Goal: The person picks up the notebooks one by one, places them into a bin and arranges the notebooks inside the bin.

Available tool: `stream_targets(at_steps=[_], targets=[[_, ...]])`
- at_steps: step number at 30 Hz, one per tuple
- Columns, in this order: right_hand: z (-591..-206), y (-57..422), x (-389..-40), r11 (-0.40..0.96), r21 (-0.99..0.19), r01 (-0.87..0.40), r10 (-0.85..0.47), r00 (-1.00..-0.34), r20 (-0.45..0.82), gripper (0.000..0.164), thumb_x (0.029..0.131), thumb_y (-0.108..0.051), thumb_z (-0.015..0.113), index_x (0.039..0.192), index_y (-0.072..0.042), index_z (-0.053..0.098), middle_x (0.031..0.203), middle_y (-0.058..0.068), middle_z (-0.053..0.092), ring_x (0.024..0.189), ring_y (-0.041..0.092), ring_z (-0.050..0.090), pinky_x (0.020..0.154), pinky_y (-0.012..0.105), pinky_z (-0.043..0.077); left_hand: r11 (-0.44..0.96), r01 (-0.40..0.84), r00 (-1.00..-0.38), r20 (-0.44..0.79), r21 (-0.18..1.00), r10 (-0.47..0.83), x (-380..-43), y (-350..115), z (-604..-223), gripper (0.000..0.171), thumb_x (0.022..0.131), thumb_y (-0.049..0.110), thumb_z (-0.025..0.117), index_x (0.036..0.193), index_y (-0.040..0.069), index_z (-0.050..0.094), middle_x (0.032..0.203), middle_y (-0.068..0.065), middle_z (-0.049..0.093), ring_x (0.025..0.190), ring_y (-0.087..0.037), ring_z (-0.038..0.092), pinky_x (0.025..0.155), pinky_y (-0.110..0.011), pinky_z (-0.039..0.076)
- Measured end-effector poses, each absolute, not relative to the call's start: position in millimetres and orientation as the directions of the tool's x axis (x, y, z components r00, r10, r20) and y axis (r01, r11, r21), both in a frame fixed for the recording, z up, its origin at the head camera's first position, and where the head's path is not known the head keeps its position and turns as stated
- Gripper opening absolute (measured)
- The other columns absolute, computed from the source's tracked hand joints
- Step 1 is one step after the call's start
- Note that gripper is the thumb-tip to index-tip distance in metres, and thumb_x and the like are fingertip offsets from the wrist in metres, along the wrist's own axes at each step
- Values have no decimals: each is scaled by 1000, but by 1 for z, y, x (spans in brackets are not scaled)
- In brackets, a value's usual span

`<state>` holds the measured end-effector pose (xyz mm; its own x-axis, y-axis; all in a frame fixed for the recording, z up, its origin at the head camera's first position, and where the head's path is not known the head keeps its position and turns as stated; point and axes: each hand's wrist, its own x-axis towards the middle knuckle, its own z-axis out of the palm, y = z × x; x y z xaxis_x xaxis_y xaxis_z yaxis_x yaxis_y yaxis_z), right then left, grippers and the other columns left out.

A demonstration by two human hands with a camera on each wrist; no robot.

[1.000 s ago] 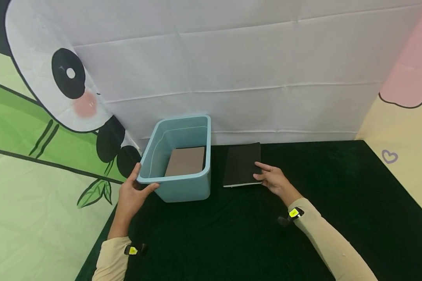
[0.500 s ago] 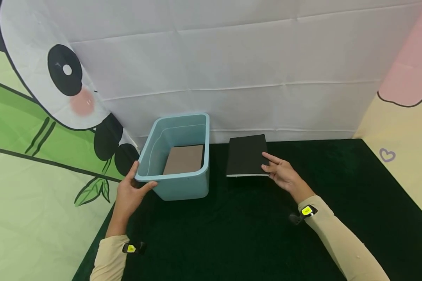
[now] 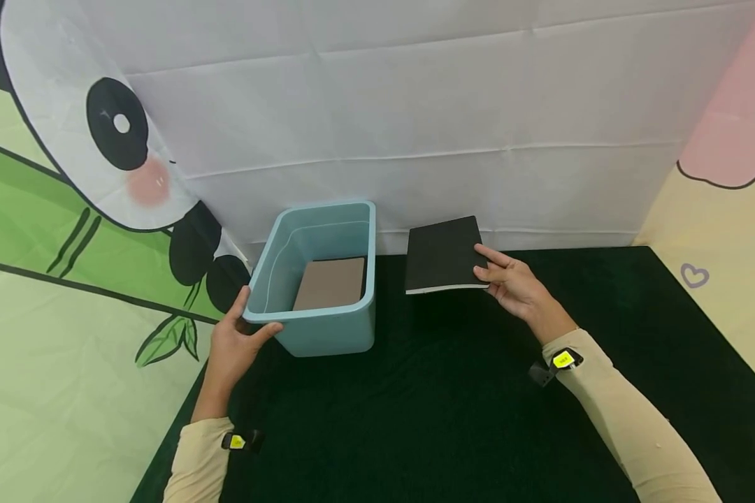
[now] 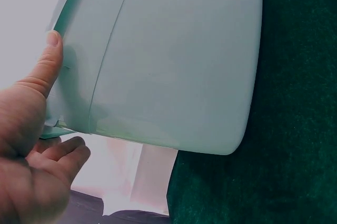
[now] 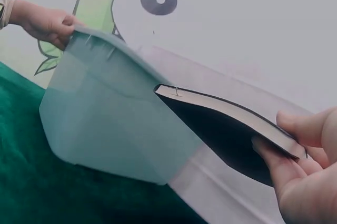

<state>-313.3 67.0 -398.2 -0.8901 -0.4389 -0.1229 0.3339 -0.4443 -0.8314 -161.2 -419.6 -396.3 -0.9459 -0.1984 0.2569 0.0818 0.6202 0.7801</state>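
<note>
My right hand (image 3: pixel 521 288) pinches a black notebook (image 3: pixel 443 255) by its right edge, thumb on one cover and fingers on the other. The right wrist view shows the notebook (image 5: pixel 221 124) raised off the table, its pale page edges facing the camera. At the near left corner of a light blue plastic bin (image 3: pixel 327 334), my left hand (image 3: pixel 229 353) grips the rim. In the left wrist view the thumb lies along the rim and the fingers are around the corner. Inside the bin lies a brown-covered notebook (image 3: pixel 330 283), with a dark edge showing behind it.
A dark green cloth (image 3: pixel 403 419) covers the table. White fabric (image 3: pixel 415 105) hangs close behind the bin and the held notebook. A printed cartoon backdrop (image 3: pixel 69 314) stands along the left side, and a pink and cream one (image 3: pixel 730 202) along the right.
The black notebook has come up off the table in my right hand, moving up and slightly right. My left hand has stayed at the bin's corner.
</note>
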Motion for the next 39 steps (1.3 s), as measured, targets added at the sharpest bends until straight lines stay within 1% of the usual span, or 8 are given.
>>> stream_targets(at_steps=[3, 12, 16, 20, 24, 27, 33, 39], targets=[[-387, 67, -313, -461, -827, 321, -442, -892, -100, 72, 99, 5, 61, 162, -10, 29, 171, -1, -13, 85, 3, 63, 72, 18, 47, 619, 77, -946, 253, 781, -202, -161, -420, -396, 98, 92, 29, 79, 165, 26, 13, 170, -6, 16, 150, -39, 32, 112, -60, 36], [-348, 64, -312, -503, -819, 276, -438, -898, -33, 77, 94, 3, 68, 161, -12, 31, 171, -1, -14, 88, 3, 64, 74, 16, 50, 614, 75, -947, 249, 786, -203, -161, -419, -395, 98, 92, 29, 79, 165, 25, 14, 170, -7, 16, 150, -40, 31, 113, -59, 36], [-330, 52, -311, -527, -803, 278, -447, -894, -17, 73, 96, 5, 64, 160, -12, 34, 172, 0, -9, 88, 6, 63, 77, 17, 51, 615, 72, -946, 250, 786, -209, -161, -420, -395, 99, 92, 30, 79, 166, 26, 13, 170, -8, 17, 149, -41, 33, 111, -61, 37], [-316, 32, -311, -538, -794, 282, -467, -884, 3, 67, 99, 7, 57, 160, -11, 35, 171, 0, -8, 85, 6, 64, 72, 18, 50, 614, 71, -946, 248, 786, -208, -161, -420, -395, 98, 92, 31, 79, 166, 26, 13, 169, -11, 18, 147, -43, 35, 110, -62, 38], [-308, 8, -312, -536, -796, 282, -486, -874, 18, 68, 98, 7, 60, 159, -10, 37, 173, -1, -7, 88, 5, 64, 70, 18, 48, 610, 71, -947, 245, 789, -207, -161, -420, -396, 99, 92, 31, 79, 166, 25, 13, 169, -13, 19, 147, -43, 35, 110, -62, 38], [-307, -8, -313, -525, -802, 285, -497, -868, 17, 69, 95, 7, 64, 158, -9, 40, 173, 0, -3, 90, 5, 65, 73, 16, 51, 607, 75, -948, 246, 792, -203, -161, -420, -397, 99, 92, 30, 79, 166, 25, 13, 169, -13, 19, 147, -43, 35, 110, -61, 39], [-308, -38, -317, -497, -817, 293, -524, -851, 14, 61, 100, 11, 54, 157, -8, 42, 173, 3, 1, 92, 9, 70, 81, 19, 58, 610, 84, -946, 255, 788, -199, -161, -419, -397, 98, 92, 29, 79, 166, 24, 14, 169, -14, 20, 146, -44, 36, 110, -61, 39], [-313, -66, -320, -451, -836, 311, -535, -845, -26, 60, 100, 10, 55, 156, -9, 44, 173, 3, 6, 98, 9, 71, 91, 24, 57, 613, 79, -945, 254, 786, -204, -161, -420, -395, 99, 91, 31, 79, 166, 23, 15, 169, -14, 20, 146, -44, 36, 110, -61, 39]])
